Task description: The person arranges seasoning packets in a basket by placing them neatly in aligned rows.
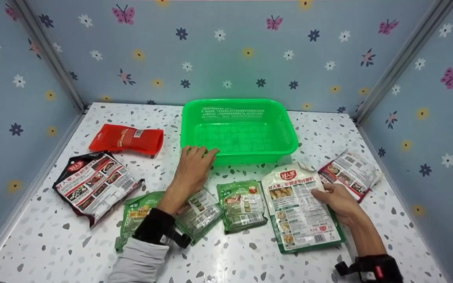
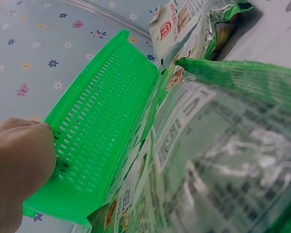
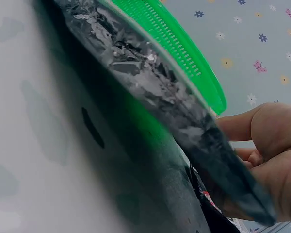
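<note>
A green plastic basket (image 1: 234, 159) stands at the back middle of the table, nothing inside it. My left hand (image 1: 192, 167) grips its near left rim, fingers hooked over the edge; in the left wrist view part of that hand (image 2: 19, 165) is against the basket wall (image 2: 94, 121). With the thumb on top, my right hand (image 1: 338, 200) pinches the right edge of a large white-and-green food packet (image 1: 301, 212). The right wrist view shows this packet's edge (image 3: 155, 82) raised off the table, the hand (image 3: 266, 155) beside it. The fingers beneath the packet are mostly hidden.
Between the hands lie green packets, one (image 1: 243, 204) beside another (image 1: 202, 214); a third (image 1: 134, 214) is partly under the left forearm. A red pouch (image 1: 128, 139) and a white-and-black packet (image 1: 98, 186) lie left, another packet (image 1: 350, 173) right. Patterned walls (image 1: 226, 51) enclose the table.
</note>
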`<control>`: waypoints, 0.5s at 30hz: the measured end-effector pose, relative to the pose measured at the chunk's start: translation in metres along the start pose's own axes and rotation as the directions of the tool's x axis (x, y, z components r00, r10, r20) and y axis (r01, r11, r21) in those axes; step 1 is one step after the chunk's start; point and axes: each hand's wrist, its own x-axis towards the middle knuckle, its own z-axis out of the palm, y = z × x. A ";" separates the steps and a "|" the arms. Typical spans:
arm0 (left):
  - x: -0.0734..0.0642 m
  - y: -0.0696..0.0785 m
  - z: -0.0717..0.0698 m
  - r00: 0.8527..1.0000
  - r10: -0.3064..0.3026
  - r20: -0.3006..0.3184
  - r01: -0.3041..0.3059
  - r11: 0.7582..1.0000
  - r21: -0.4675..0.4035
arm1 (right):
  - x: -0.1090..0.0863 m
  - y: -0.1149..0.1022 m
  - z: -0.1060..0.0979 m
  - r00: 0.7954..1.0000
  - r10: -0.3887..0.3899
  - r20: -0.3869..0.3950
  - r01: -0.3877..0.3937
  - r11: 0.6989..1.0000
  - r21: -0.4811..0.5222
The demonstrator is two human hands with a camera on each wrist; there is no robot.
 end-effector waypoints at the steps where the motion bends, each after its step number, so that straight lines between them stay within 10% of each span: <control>1: 0.000 0.000 0.000 1.000 0.000 -0.001 0.000 1.000 0.002 | -0.001 -0.001 -0.001 1.000 -0.006 0.006 0.005 1.000 0.007; 15: -0.001 0.000 0.002 1.000 0.011 -0.025 -0.010 1.000 0.027 | -0.017 -0.008 -0.016 0.935 -0.279 0.220 0.260 0.959 0.113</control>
